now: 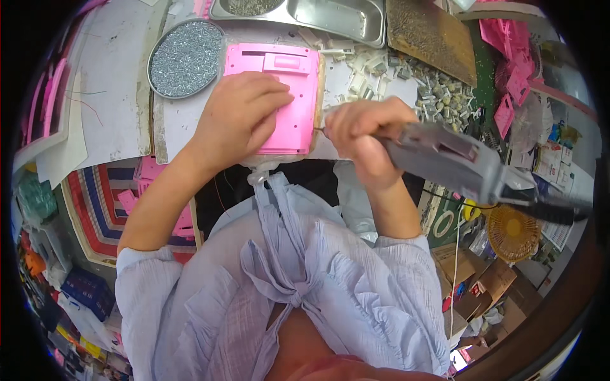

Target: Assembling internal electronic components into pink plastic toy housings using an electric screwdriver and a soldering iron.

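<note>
A pink plastic panel (300, 105) with small holes and a slot lies before me on a pale block. My left hand (244, 108) rests over the panel's left half, fingers together and bent, pressing on it; what is under the palm is hidden. My right hand (372, 130) is wrapped round the front of a grey electric screwdriver (445, 159), held nearly level. Its thin bit points left to the panel's right edge; I cannot tell if it touches. A round dish of small silver screws (186, 58) stands left of the panel.
A metal tray (337, 18) and a wooden board covered in small bits (432, 38) lie at the back. White plastic and metal parts (375, 73) are heaped to the right. More pink pieces (511, 70) sit far right. Below left is a box with a striped lining (105, 200).
</note>
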The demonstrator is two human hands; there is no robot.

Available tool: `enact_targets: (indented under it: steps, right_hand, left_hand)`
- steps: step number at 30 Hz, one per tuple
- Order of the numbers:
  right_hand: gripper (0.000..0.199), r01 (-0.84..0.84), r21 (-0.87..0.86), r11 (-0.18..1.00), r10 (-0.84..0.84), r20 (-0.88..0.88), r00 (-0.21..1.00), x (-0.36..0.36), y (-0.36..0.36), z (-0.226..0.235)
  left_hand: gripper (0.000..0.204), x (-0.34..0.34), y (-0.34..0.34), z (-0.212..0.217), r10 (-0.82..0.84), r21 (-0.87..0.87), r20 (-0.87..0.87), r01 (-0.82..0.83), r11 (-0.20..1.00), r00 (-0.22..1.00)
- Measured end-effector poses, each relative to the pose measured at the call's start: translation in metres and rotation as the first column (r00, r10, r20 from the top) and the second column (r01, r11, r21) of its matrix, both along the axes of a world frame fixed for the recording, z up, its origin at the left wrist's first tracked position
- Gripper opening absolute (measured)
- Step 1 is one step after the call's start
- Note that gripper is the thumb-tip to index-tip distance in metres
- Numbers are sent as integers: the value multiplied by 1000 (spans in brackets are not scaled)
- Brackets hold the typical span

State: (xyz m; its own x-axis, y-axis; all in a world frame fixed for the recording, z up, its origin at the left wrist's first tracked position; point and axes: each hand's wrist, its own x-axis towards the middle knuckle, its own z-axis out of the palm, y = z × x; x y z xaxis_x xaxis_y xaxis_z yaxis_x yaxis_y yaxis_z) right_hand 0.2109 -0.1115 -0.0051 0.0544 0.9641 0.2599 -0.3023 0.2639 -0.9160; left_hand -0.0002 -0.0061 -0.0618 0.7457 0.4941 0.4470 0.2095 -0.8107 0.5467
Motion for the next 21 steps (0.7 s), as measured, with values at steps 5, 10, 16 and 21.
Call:
enact_targets:
  steps: [5,10,16,21]
  right_hand:
    - [18,67,72,995,-80,211,974,-4,-2,-7]
    - [22,67,139,988,-88,157,984,1,5,-5]
    - [26,55,313,948,-77,58,995,20,31,56]
    - [30,71,317,946,-74,-5,997,47,26,69]
  left_hand:
    - [28,6,13,6,-36,22,9,36,999,999]
    - [33,10,20,8,75,46,-4,-75,996,997]
    - [36,-14,50,23,120,246,24,-122,962,992]
    - [24,-206,-8,-25,820,-306,395,-782,544,416]
